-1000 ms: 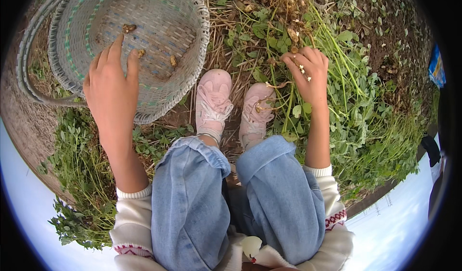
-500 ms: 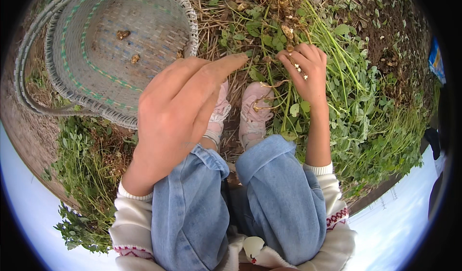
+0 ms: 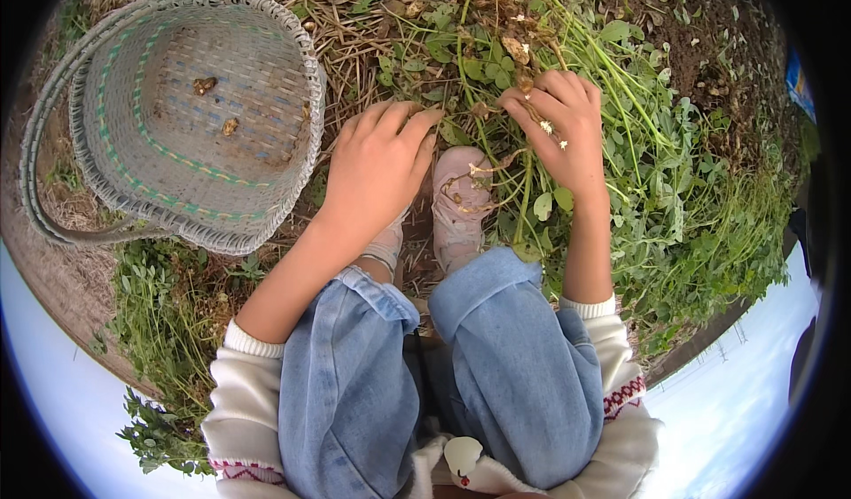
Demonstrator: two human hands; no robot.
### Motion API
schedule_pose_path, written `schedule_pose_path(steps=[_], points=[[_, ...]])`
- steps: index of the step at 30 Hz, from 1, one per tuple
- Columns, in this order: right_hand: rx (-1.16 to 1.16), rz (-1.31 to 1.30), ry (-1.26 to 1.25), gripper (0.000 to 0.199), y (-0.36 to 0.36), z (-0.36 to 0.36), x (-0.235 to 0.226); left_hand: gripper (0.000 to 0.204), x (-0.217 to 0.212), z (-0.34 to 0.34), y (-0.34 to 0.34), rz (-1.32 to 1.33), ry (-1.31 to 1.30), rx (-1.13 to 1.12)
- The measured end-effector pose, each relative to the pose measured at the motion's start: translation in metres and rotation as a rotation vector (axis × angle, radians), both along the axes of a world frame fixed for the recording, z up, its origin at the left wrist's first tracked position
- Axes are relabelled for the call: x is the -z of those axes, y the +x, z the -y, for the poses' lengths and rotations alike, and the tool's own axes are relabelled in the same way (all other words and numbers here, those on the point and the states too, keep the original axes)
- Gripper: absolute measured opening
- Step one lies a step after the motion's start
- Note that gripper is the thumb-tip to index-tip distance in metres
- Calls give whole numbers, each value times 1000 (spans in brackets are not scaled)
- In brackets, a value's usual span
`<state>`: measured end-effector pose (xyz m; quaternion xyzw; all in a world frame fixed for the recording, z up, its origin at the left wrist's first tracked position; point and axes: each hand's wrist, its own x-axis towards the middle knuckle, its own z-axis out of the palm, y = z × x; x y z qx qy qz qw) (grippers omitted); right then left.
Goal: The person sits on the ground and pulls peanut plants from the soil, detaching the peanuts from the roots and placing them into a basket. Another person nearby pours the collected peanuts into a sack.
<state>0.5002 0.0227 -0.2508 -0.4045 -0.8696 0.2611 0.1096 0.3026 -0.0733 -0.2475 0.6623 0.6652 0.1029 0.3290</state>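
Uprooted peanut plants (image 3: 612, 100) lie in front of me and to the right, their green stems spread out and brown roots at the far end. My right hand (image 3: 567, 131) is closed around the stems and roots of one plant, with small white bits showing at its fingers. Pods (image 3: 517, 51) hang just beyond its fingertips. My left hand (image 3: 377, 162) is held above my shoe, fingers loosely bent and apart from the thumb, with nothing visible in it. Its fingertips point at the plant. A woven basket (image 3: 306, 82) at the left has a few peanuts (image 3: 205, 85) inside.
My pink shoes (image 3: 460, 206) stand on straw-covered ground (image 3: 346, 65) between basket and plants. The basket's handle (image 3: 31, 153) arches out to its left. More green plants (image 3: 168, 322) lie at the lower left. A blue package (image 3: 798, 87) is at the far right edge.
My left hand has moved down and away from the camera, toward the plant. The basket appears shifted slightly left and down in view. My right hand keeps its hold.
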Motion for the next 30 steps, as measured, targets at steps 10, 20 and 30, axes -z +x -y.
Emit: schedule_pose_path(steps=[10, 20, 30], points=[[-30, 20, -42, 9, 4, 2, -10, 31, 39, -33, 16, 916, -227, -586], [-44, 41, -18, 14, 1, 7, -6, 56, 34, -58, 41, 1202, -310, -725], [-94, 73, 28, 11, -4, 10, -2, 34, 32, -68, 33, 1149, -456, -713]])
